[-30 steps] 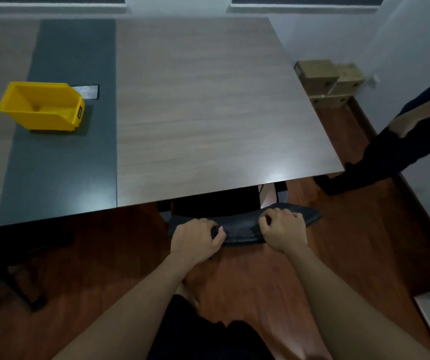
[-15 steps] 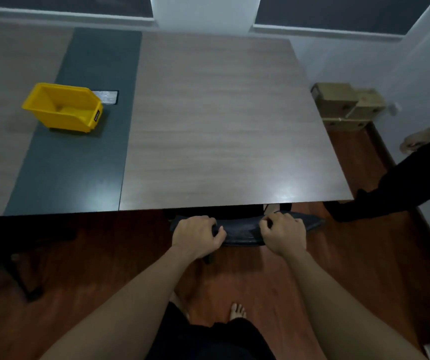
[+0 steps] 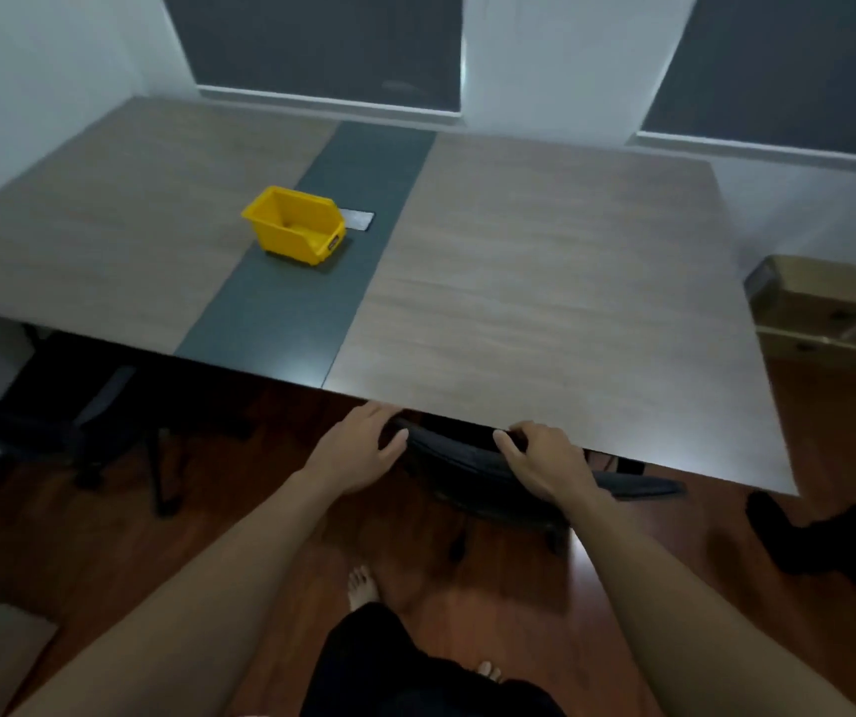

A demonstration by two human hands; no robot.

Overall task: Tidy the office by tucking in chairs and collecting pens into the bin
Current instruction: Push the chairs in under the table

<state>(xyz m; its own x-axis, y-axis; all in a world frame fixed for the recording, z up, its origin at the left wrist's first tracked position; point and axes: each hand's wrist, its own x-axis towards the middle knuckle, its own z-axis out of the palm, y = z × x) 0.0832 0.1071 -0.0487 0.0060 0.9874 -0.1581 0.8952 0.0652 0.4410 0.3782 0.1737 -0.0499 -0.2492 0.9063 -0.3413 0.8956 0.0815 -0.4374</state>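
Observation:
A black office chair's back [image 3: 459, 460] pokes out from under the near edge of the wooden table [image 3: 544, 302]; its seat is hidden beneath the top. My left hand [image 3: 358, 450] cups the left end of the chair back, fingers loosely curved. My right hand [image 3: 544, 463] lies over the top edge further right, fingers curled on it. A yellow bin [image 3: 294, 227] stands open on the table's dark grey centre strip [image 3: 281, 323], far from both hands. No pen shows anywhere.
Another dark chair [image 3: 53, 406] sits partly under the table at the left. Cardboard boxes [image 3: 829, 313] are stacked against the right wall. Another person's dark-clothed leg [image 3: 829, 545] stands at the right. A small metal plate [image 3: 358, 219] lies behind the bin.
The chair back has slid further under the table edge with both hands on it. My left fingers have loosened. My view has lifted and swung, so the bin now appears nearer the centre.

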